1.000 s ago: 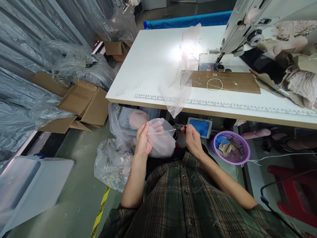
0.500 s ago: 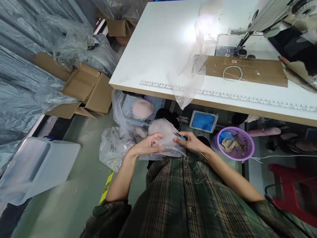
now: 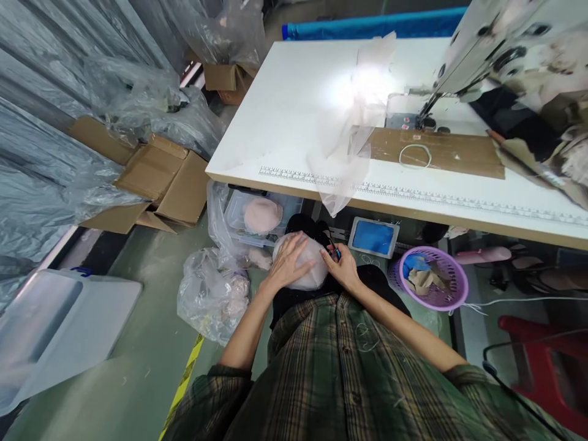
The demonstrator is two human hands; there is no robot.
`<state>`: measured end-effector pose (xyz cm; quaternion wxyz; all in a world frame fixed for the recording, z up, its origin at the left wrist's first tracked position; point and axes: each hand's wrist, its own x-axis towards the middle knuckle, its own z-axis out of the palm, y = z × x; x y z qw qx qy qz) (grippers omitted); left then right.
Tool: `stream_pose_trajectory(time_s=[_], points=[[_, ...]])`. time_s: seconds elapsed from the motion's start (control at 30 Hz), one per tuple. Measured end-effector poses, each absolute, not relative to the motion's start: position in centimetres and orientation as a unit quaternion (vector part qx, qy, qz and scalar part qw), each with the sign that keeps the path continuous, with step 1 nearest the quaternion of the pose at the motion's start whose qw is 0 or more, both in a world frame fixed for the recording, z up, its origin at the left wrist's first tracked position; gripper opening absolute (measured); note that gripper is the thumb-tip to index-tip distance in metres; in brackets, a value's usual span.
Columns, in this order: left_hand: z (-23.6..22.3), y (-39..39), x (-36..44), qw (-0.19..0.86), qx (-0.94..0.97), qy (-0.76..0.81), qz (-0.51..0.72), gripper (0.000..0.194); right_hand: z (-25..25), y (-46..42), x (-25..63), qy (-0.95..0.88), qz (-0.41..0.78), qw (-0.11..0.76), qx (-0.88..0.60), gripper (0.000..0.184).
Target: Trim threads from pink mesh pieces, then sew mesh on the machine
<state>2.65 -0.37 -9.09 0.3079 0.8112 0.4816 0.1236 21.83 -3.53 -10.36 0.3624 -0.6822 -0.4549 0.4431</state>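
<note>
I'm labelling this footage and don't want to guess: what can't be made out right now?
All in the head view:
- Snips: handles partly hidden by the right hand.
- Pale fabric piece: partly under the left hand; underside hidden.
- Clear bag: contents obscured by crumpled plastic.
- Ruler strip: markings too small to read.
- Sewing machine: cut off by the top edge.

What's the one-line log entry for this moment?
left hand: spread on pale fabric | right hand: holding small dark-and-blue tool | purple basket: scraps inside

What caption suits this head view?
Left hand spread on pale fabric, right hand holding a small tool, beside a sewing table.
</note>
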Motion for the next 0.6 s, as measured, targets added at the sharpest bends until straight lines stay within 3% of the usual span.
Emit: stream_pose_trajectory(time_s=[0.1,0.27,0.43,0.6], points=[[-9.1,-0.3,2.8,0.310,0.809,0.484,0.125,0.067,-8.3,-2.6,22.2,-0.458,0.382,0.440,-0.672,0.036],[-4.6,2.3,4.8,0.340,0.735,0.509,0.293,0.049,-3.4,-0.5,23.4,-0.478,0.311,0.557,-0.604,0.029],[0.3,5.2,9.0,0.452,0.646,0.508,0.347,0.042,0.0,0.2,24.1,-0.486,0.264,0.595,-0.584,0.027],[1.7,5.2,9.9,0.385,0.681,0.520,0.344,0.036,1.1,-1.0,24.4,-0.503,0.260,0.605,-0.560,0.020]])
